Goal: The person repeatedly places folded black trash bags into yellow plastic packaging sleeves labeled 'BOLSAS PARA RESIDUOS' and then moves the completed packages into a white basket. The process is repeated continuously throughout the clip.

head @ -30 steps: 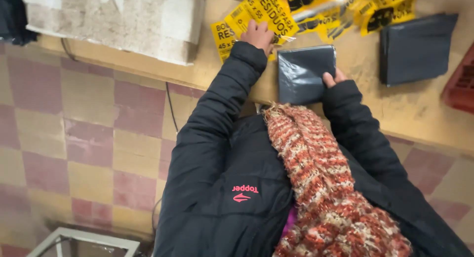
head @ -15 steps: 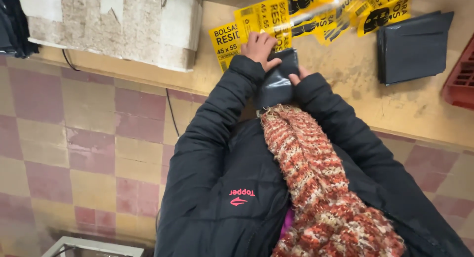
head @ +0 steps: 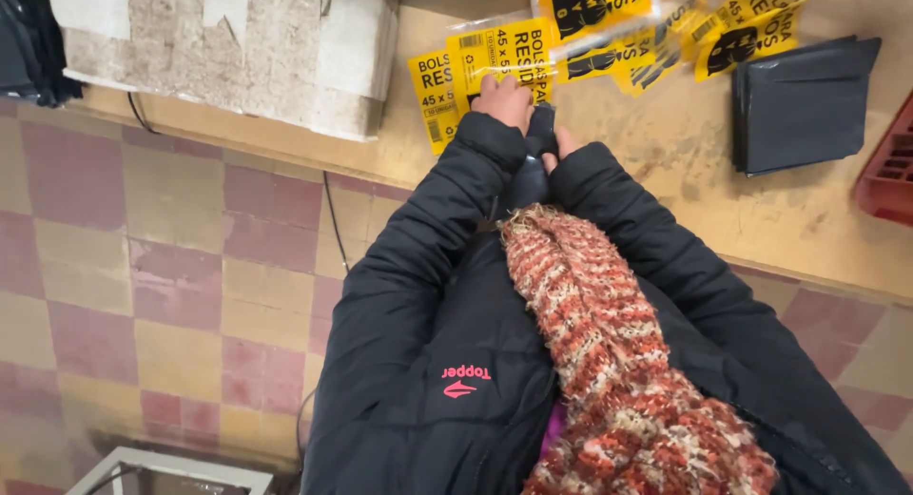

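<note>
Black plastic, a folded bag (head: 534,162), sits pinched between your two hands at the bench (head: 666,162) edge, close against your chest. Your left hand (head: 502,99) is curled around its upper end, knuckles up, resting over a yellow label sleeve (head: 475,72). Your right hand (head: 563,141) is mostly hidden by your sleeve; only fingertips show, pressed on the bag's side. More yellow sleeves (head: 656,29) lie scattered beyond, and a flat black stack (head: 804,105) sits well apart to the right. To fold neatly, probably keep edges aligned and squeeze air out evenly before letting go.
</note>
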